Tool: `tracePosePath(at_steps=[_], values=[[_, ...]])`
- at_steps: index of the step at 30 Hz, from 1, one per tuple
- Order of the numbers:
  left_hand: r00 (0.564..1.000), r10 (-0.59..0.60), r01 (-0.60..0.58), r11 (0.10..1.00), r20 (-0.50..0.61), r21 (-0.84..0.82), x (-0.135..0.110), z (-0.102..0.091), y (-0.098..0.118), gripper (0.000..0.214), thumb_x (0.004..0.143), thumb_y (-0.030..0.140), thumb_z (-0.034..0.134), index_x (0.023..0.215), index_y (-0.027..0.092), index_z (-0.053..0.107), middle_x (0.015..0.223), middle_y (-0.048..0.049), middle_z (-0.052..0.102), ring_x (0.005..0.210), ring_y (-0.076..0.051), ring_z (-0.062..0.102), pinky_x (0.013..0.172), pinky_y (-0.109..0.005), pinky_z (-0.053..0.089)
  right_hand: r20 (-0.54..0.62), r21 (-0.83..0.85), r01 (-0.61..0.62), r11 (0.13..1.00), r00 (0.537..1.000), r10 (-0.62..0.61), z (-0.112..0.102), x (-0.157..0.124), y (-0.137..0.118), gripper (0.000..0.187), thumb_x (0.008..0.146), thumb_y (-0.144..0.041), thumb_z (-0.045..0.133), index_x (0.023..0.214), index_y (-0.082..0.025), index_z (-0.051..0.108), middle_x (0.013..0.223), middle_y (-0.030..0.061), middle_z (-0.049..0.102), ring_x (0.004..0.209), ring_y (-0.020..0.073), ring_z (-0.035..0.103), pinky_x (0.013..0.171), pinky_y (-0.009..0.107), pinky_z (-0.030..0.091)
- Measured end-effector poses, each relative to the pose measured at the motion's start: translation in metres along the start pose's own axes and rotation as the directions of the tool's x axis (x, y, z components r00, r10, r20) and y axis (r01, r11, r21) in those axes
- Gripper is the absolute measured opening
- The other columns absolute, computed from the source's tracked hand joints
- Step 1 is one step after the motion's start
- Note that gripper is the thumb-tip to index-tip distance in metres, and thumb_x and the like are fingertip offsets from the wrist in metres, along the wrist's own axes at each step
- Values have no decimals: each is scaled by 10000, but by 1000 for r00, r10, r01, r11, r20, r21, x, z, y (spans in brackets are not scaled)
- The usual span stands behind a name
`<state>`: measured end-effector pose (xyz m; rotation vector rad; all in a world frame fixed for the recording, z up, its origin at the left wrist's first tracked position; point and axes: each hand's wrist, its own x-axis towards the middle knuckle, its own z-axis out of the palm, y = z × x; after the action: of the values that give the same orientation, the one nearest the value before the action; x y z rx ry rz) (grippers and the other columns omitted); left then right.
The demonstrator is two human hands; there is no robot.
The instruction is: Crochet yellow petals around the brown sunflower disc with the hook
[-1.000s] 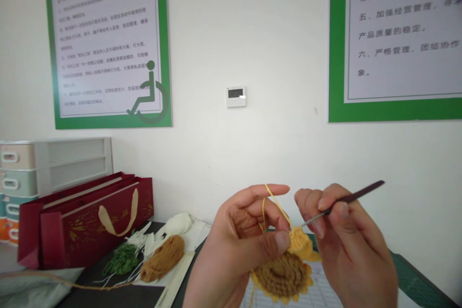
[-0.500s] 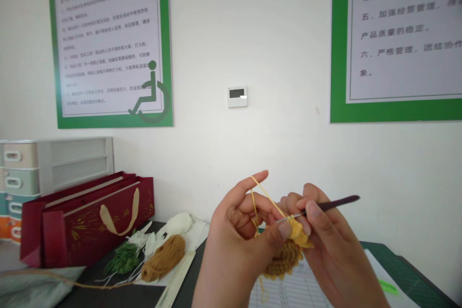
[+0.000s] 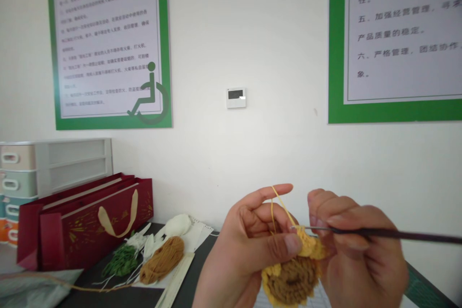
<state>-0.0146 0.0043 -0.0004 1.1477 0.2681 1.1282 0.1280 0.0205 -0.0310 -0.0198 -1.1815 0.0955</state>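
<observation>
Crochet flower point(image 3: 290, 283), brown-centred and yellow-edged: held above the counter point(image 3: 197, 269) in our left hand point(image 3: 243, 250), thumb and bent fingers pinching its upper edge, index finger extended. Yellow yarn point(image 3: 284, 203): we carry it over that index finger, down to the flower's top. Crochet hook point(image 3: 364, 232), dark-handled: pinched between the fingers of our right hand point(image 3: 364, 262), metal tip at the yellow stitches. Near the maroon gift bags point(image 3: 79, 236), we list brown skein point(image 3: 163, 260), green yarn point(image 3: 121, 261), white yarn ball point(image 3: 178, 225).

Crochet piece point(image 3: 293, 276) in left fingers point(image 3: 276, 249) — dark hook point(image 3: 411, 235) in right fingers point(image 3: 334, 207)
</observation>
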Motion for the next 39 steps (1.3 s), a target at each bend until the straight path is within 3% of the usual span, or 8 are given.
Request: tracePosePath(at_steps=[8, 11, 16, 19, 22, 27, 32, 39], values=[[988, 151, -140, 968, -40, 207, -2, 0, 1, 397, 742, 114, 877, 1123, 190, 795, 787, -18, 688, 762, -126, 616, 725, -245, 489, 221, 317, -725, 612, 684, 695, 0, 2, -5, 332, 1037, -391, 488, 765, -217, 568, 647, -26, 425, 611, 124, 414, 584, 260, 446], [957, 268, -225, 928, -113, 299, 0, 1, -4, 376, 757, 115, 855, 1114, 214, 792, 780, 2, 683, 763, -130, 615, 708, -254, 483, 235, 247, -726, 642, 687, 688, 0, -2, 0, 304, 1019, -389, 551, 764, -223, 553, 707, -15, 509, 658, 122, 483, 621, 252, 468], [938, 303, -245, 922, -169, 299, 3, 2, -8, 489, 747, 106, 858, 1214, 193, 744, 762, 3, 690, 732, -126, 598, 682, -254, 474, 301, -201, -218, 955, 914, 272, -12, 4, 2, 84, 985, -182, 598, 959, -254, 634, 830, -1, 604, 783, 145, 589, 633, 266, 493], [932, 311, -249, 924, -189, 291, 4, 4, -10, 523, 740, 128, 877, 1236, 177, 720, 756, -9, 708, 719, -134, 610, 667, -258, 475, 486, -491, 353, 797, 870, -87, -20, 9, -1, 225, 870, -26, 678, 1002, -208, 680, 898, 24, 669, 860, 168, 613, 725, 334, 513], [966, 193, -163, 971, -173, 172, 4, 8, -11, 604, 669, 173, 947, 1228, 157, 717, 764, -11, 705, 704, -127, 614, 663, -252, 480, 510, -538, 583, 609, 800, -315, -21, 4, 0, 364, 784, 62, 718, 1052, -185, 709, 951, 41, 702, 874, 180, 627, 782, 386, 521], [990, 39, -29, 997, -134, 75, 1, 10, -6, 705, 580, 179, 1001, 1230, 135, 732, 807, -39, 728, 740, -136, 654, 716, -256, 505, 119, -257, 86, 963, 991, -56, -7, -10, 6, 156, 947, -109, 613, 1009, -222, 700, 897, 37, 681, 874, 193, 650, 717, 344, 551], [983, 114, -96, 988, -141, 123, -1, 6, -3, 697, 639, 107, 952, 1288, 192, 713, 807, 5, 695, 691, -94, 607, 663, -218, 481, 187, 23, -430, 903, 889, 419, -4, -4, 4, 132, 1009, -325, 595, 925, -266, 679, 848, 18, 672, 845, 178, 659, 727, 300, 543], [985, 141, -120, 973, -99, 196, 0, -2, -3, 597, 699, 68, 881, 1260, 152, 695, 786, -2, 704, 719, -115, 606, 643, -221, 479, 123, -32, -519, 854, 846, 518, -17, -1, 1, 200, 981, -456, 622, 931, -268, 670, 866, 22, 680, 818, 185, 647, 725, 302, 488]])
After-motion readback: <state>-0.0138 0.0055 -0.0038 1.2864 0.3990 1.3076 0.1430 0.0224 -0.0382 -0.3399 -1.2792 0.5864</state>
